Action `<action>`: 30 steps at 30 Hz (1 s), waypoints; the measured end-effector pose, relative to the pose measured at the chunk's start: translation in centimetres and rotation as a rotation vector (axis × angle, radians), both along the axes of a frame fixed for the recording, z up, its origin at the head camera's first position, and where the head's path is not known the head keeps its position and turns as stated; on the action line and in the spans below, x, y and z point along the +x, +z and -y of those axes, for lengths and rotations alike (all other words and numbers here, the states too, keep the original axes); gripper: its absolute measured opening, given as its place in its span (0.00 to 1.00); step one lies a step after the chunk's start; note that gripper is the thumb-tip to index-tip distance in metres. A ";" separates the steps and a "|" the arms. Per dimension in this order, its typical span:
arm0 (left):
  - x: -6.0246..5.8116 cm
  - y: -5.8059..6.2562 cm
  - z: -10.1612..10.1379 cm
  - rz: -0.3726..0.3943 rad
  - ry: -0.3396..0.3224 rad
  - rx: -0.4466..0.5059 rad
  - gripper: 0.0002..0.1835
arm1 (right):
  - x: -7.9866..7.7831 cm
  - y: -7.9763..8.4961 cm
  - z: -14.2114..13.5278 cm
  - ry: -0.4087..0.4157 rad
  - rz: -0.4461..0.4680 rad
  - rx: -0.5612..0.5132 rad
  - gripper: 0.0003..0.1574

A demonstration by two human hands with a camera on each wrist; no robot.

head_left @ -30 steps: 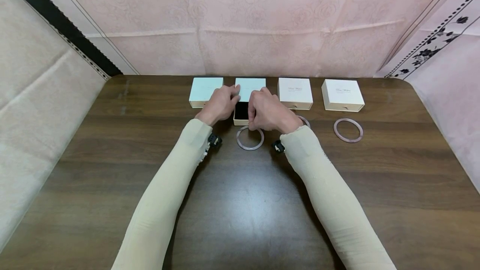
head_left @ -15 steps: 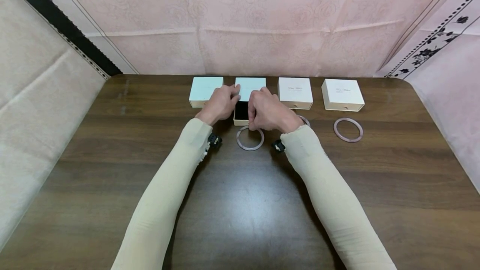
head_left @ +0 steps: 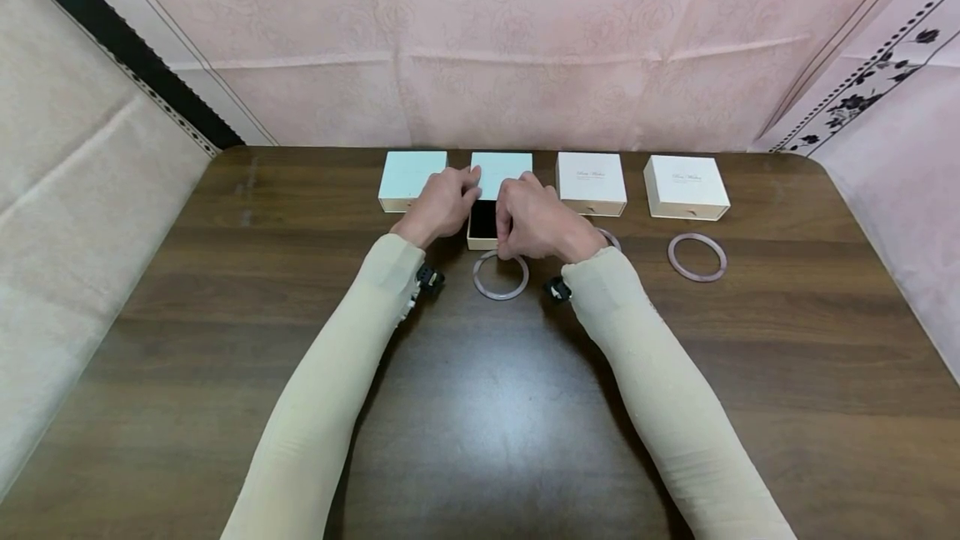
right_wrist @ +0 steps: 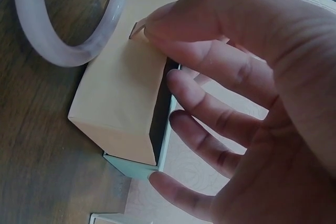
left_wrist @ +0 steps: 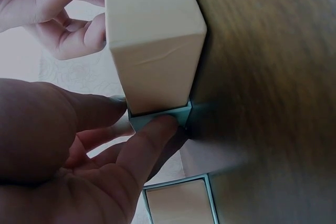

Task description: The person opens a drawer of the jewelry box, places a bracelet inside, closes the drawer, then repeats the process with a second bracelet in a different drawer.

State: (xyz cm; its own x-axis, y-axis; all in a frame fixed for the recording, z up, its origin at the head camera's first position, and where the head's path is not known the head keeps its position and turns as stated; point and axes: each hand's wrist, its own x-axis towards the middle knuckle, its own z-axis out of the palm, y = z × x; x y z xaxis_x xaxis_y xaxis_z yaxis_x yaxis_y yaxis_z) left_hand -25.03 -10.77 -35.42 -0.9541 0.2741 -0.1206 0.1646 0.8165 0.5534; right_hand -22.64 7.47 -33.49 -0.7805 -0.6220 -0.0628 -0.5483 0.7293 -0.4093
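Observation:
A teal-topped drawer box (head_left: pixel 501 170) stands with its cream drawer (head_left: pixel 481 245) pulled partway out, showing a black inside. My left hand (head_left: pixel 442 205) holds the teal sleeve (left_wrist: pixel 181 115) from the side, thumb and fingers on its edges. With thumb and index finger, my right hand (head_left: pixel 538 222) pinches the small pull tab (right_wrist: pixel 136 31) on the drawer's front; its other fingers lie spread by the drawer's open top. A pale lilac bangle (head_left: pixel 501 297) lies on the table just in front of the drawer, close under the right fingertips.
To the left stands another teal-topped box (head_left: pixel 411 177). Two white-topped boxes, one nearer (head_left: pixel 591 180) and one farther right (head_left: pixel 686 184), continue the row along the table's back edge. A second bangle (head_left: pixel 613 240) is partly hidden behind the right wrist; a third bangle (head_left: pixel 697 278) lies farther right.

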 end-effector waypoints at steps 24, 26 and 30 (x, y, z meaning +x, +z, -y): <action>0.0 0.0 -0.1 0.020 0.001 -0.006 0.26 | 0.1 0.0 -0.1 0.015 0.010 0.010 0.14; 0.0 0.0 -0.1 0.016 0.002 -0.007 0.26 | 0.1 0.0 -0.1 0.018 0.010 0.012 0.14; 0.0 -0.1 -0.1 0.006 0.000 -0.005 0.26 | 0.1 0.1 -0.1 0.018 0.009 0.012 0.14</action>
State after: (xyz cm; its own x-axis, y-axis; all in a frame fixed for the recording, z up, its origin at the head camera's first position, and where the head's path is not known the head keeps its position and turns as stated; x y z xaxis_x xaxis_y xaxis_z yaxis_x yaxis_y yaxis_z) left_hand -25.01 -10.71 -35.49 -0.9534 0.2733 -0.1277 0.1612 0.8194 0.5500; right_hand -22.53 7.61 -33.41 -0.7684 -0.6352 -0.0776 -0.5577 0.7242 -0.4057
